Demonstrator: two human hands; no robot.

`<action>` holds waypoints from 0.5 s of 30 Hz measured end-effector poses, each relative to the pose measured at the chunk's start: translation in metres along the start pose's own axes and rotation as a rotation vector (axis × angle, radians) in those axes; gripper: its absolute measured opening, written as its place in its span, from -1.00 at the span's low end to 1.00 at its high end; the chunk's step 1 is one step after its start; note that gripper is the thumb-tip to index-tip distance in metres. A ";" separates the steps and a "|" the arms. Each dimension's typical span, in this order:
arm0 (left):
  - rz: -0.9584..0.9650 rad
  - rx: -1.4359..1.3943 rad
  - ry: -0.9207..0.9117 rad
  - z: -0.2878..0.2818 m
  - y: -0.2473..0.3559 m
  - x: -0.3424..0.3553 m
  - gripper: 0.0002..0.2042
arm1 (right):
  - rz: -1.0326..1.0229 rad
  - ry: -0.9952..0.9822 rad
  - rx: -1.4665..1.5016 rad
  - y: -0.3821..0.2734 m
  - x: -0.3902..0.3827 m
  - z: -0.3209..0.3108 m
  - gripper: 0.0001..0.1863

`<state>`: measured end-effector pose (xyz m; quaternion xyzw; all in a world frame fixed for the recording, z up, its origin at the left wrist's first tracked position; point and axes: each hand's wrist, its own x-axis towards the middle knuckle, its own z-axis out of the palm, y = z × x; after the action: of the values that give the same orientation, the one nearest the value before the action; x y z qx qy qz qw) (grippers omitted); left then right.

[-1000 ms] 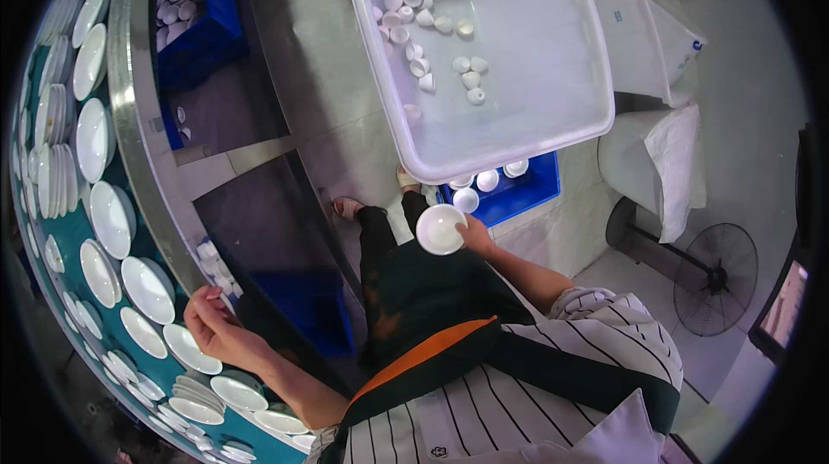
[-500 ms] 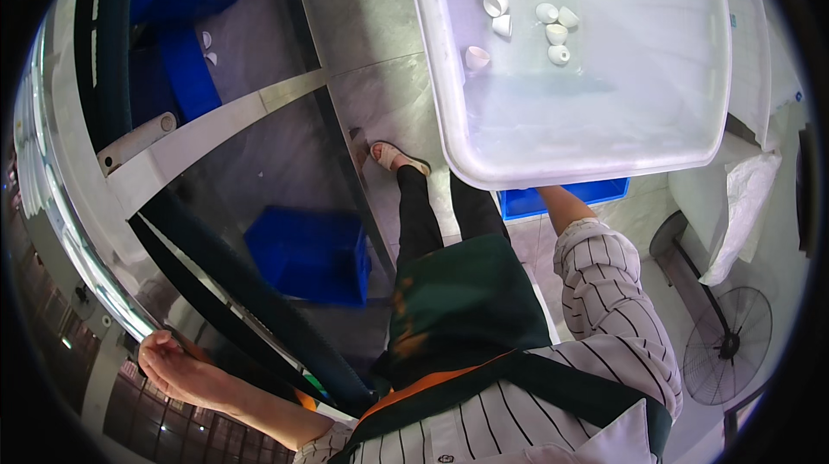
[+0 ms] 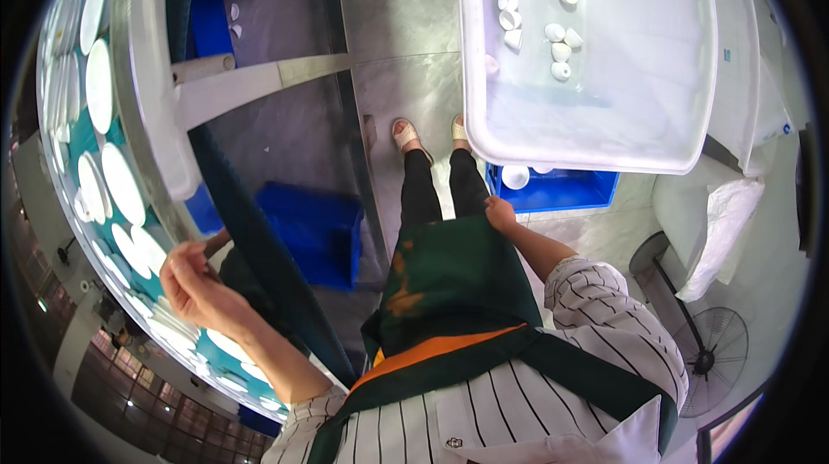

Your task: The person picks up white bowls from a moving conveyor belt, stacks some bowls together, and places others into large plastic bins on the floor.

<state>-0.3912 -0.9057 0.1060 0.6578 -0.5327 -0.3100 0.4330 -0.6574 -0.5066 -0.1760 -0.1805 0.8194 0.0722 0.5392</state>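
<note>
My left hand [image 3: 199, 291] is raised at the left, beside the metal edge of a long work surface bearing white plates [image 3: 123, 183]. Its fingers are loosely bent and a little apart, with nothing seen in them. Low by the upper right corner of my green apron [image 3: 462, 278], my right hand [image 3: 499, 214] has its fingers curled in. Whatever they might hold is hidden. Just beyond that hand lies a blue crate [image 3: 553, 205] with white bowl-like pieces [image 3: 515, 176] in it, partly covered by a white tub [image 3: 596, 153]. Small white cups [image 3: 561, 52] lie scattered inside the tub.
Under the work surface, a blue bin [image 3: 311, 235] rests on a lower shelf behind a metal frame bar [image 3: 233, 88]. A fan [image 3: 706, 360] stands to the right, near a hanging white sheet [image 3: 721, 235]. My feet are on the grey tiled floor [image 3: 389, 24].
My right hand has come out from beneath the white tub toward my apron. My left hand has shifted slightly right and up. The view has turned, bringing the plates and both feet into sight.
</note>
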 end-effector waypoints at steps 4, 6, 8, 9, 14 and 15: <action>-0.085 -0.042 0.000 0.003 0.005 -0.001 -0.81 | 0.016 -0.112 -0.120 -0.002 -0.035 0.003 -0.58; -0.104 -0.019 0.003 0.004 0.008 -0.002 -0.82 | 0.056 -0.184 -0.223 -0.016 -0.056 -0.007 -0.48; -0.106 -0.021 -0.001 0.004 0.011 -0.002 -0.81 | 0.061 -0.216 -0.252 -0.020 -0.061 -0.014 -0.48; -0.102 -0.026 -0.004 0.005 0.014 -0.001 -0.80 | 0.067 -0.231 -0.263 -0.021 -0.065 -0.017 -0.47; -0.083 -0.039 -0.057 0.003 0.002 0.003 -0.84 | 0.032 -0.201 -0.285 -0.037 -0.073 -0.030 -0.50; -0.079 -0.077 -0.077 0.003 0.003 0.005 -0.84 | 0.018 -0.173 -0.278 -0.047 -0.072 -0.035 -0.50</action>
<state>-0.3944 -0.9111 0.1072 0.6486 -0.5103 -0.3721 0.4248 -0.6449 -0.5451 -0.0928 -0.2391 0.7536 0.2051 0.5769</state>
